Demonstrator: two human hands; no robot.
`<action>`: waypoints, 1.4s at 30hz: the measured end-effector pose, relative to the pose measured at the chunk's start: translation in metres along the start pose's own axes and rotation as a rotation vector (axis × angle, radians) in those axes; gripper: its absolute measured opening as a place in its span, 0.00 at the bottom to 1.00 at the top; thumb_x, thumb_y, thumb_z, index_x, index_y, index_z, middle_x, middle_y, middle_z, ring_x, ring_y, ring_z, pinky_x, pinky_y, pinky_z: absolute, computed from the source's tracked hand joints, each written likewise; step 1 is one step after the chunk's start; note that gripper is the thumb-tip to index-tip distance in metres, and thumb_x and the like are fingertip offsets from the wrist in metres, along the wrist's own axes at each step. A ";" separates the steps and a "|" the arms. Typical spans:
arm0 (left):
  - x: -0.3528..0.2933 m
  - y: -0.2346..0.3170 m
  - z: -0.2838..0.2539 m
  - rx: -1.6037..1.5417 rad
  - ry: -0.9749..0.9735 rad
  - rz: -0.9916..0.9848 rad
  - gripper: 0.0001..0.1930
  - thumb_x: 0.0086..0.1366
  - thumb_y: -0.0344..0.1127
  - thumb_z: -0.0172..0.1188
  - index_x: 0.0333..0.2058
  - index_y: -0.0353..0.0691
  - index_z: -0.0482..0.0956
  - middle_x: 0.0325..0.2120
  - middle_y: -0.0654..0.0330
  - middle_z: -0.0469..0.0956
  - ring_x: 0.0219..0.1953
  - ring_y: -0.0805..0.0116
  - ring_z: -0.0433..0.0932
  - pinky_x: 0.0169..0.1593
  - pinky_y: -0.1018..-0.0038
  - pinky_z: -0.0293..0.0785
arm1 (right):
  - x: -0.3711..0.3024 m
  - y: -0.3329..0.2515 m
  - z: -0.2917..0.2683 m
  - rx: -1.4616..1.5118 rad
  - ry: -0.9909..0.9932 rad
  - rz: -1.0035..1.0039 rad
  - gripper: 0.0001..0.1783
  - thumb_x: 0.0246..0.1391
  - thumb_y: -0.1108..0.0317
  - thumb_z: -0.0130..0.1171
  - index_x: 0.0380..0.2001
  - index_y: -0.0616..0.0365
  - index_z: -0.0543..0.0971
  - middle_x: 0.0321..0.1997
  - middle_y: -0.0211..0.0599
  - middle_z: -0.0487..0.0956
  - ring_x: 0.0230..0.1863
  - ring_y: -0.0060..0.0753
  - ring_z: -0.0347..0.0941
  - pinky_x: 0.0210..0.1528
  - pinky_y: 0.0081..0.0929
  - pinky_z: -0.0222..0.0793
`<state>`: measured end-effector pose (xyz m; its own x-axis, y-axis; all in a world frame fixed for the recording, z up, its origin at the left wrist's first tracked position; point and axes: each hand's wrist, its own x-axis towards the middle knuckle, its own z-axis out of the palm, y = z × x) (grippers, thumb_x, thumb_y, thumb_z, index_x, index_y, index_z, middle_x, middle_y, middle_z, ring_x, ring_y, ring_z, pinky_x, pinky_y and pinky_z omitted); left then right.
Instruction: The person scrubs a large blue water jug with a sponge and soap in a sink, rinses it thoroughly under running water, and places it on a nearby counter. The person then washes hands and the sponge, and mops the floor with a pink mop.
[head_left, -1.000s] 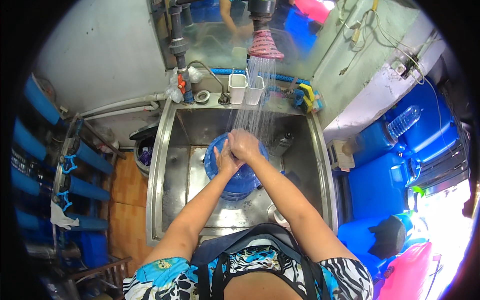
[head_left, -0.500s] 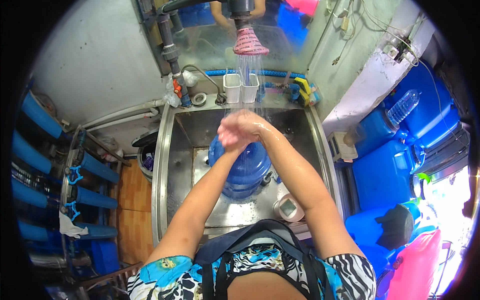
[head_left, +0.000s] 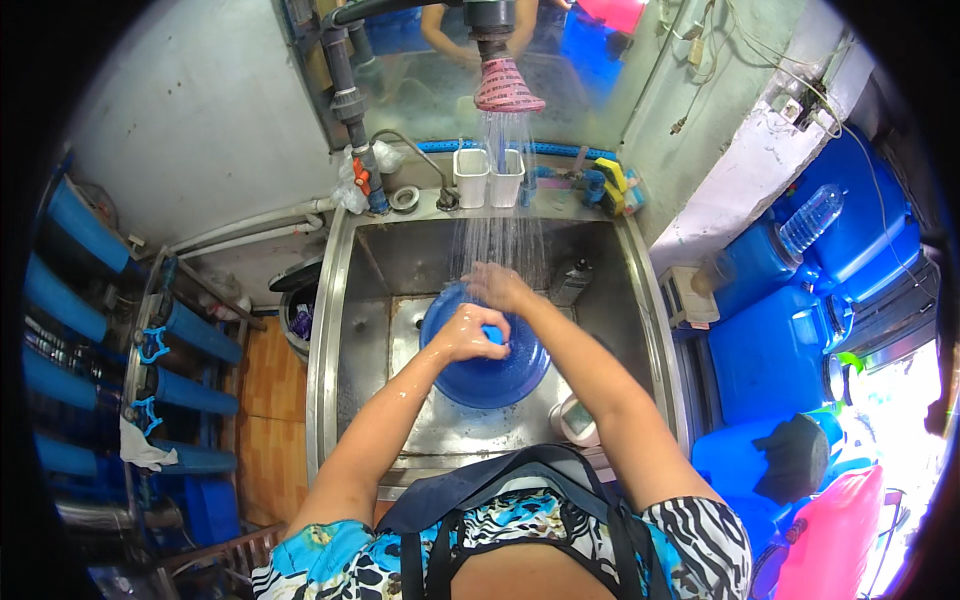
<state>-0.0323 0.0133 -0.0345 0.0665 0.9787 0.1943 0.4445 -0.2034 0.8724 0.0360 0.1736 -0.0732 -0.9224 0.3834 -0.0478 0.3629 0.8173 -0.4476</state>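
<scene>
A round blue water jug (head_left: 492,385) stands in the steel sink (head_left: 400,440), its neck and shoulder toward me. My left hand (head_left: 468,333) is closed around the jug's neck, and bright blue shows between the thumb and fingers. Just beyond it, my right hand (head_left: 498,288) is over the jug's far side with fingers stretched out, slightly blurred, in the falling water. Whether it touches the jug I cannot tell. Water streams from a shower head (head_left: 508,88) wrapped in pink printed material. Both hands and forearms are wet.
Two white containers (head_left: 471,180), a yellow sponge (head_left: 611,185) and an orange-handled valve (head_left: 361,174) line the back ledge. A pinkish container (head_left: 577,420) sits at the sink's near right. Blue jerrycans (head_left: 765,350) crowd the right; blue filter tubes (head_left: 195,390) stand left.
My hands were together under the water above the jug. They have parted: the left came down onto the jug's neck, and the right lowered over its far side. The jug now tilts toward me.
</scene>
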 end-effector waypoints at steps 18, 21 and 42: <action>0.054 0.007 0.059 0.200 0.532 -0.282 0.12 0.41 0.41 0.66 0.25 0.44 0.82 0.22 0.53 0.80 0.28 0.56 0.80 0.35 0.67 0.75 | -0.026 -0.064 0.089 -0.357 0.220 -0.217 0.28 0.55 0.62 0.43 0.57 0.65 0.66 0.67 0.49 0.60 0.70 0.53 0.48 0.70 0.51 0.43; 0.064 0.017 0.082 0.481 0.485 -0.140 0.11 0.45 0.40 0.65 0.29 0.47 0.80 0.32 0.54 0.75 0.37 0.53 0.77 0.42 0.59 0.73 | -0.016 -0.057 0.067 -0.279 0.412 0.026 0.28 0.54 0.60 0.47 0.56 0.63 0.67 0.66 0.48 0.61 0.70 0.54 0.48 0.69 0.54 0.43; -0.109 0.011 -0.018 0.212 0.194 -0.037 0.10 0.34 0.28 0.63 0.20 0.41 0.75 0.34 0.57 0.77 0.40 0.58 0.76 0.45 0.70 0.72 | -0.015 -0.007 0.045 0.357 -0.065 -0.076 0.38 0.55 0.34 0.47 0.63 0.42 0.65 0.67 0.51 0.61 0.63 0.63 0.60 0.66 0.43 0.52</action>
<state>-0.0504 -0.0958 -0.0379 -0.1167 0.9574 0.2643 0.6215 -0.1372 0.7713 0.0415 0.1430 -0.1099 -0.9555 0.2901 -0.0541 0.2347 0.6362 -0.7349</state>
